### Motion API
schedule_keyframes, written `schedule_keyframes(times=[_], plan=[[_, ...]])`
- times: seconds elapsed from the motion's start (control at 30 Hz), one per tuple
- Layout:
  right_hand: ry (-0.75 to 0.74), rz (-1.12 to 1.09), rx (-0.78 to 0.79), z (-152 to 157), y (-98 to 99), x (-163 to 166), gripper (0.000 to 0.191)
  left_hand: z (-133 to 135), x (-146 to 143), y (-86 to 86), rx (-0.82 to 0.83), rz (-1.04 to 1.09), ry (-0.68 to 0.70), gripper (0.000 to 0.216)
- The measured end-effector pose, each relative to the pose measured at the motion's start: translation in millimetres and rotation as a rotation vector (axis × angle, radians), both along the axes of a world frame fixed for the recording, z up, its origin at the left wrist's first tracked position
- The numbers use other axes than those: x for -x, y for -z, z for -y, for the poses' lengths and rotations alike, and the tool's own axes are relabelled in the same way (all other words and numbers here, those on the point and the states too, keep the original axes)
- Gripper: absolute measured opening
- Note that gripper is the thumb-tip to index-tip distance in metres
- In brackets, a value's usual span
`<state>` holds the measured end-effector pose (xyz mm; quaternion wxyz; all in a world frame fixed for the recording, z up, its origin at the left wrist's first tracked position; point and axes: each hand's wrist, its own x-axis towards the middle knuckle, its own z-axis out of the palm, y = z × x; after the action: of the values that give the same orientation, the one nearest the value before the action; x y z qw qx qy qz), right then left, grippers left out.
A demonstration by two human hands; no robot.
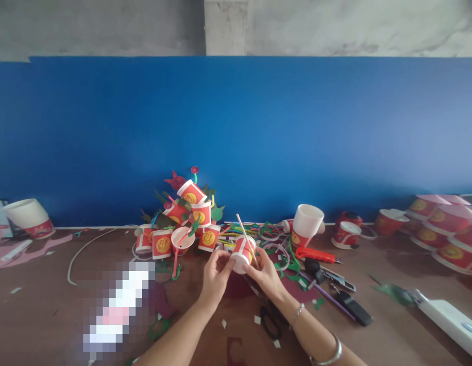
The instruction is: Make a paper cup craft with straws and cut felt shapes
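A small red and white paper cup is held between both hands above the brown table, tilted with its base toward me. My left hand is closed around the cup's left side. My right hand grips the cup's right side and pinches a thin wooden stick that pokes up out of the cup. Just behind stands a heap of similar cups decorated with straws and green and red paper shapes.
Coloured straws, paper scraps, a stack of white cups, a red utility knife, keys, black scissors and more red cups lie to the right. A white bowl sits far left. A blue wall stands behind.
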<state>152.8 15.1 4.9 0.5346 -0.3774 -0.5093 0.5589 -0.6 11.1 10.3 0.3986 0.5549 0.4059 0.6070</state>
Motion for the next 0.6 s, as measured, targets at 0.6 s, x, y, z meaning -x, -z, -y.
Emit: schedule_keyframes(times=[0.6], plan=[[0.136,-0.071,-0.056,3.4,-4.3,8.5,0.065,13.0,-5.8,-0.7,-0.134,-0.181,-0.032,0.020]])
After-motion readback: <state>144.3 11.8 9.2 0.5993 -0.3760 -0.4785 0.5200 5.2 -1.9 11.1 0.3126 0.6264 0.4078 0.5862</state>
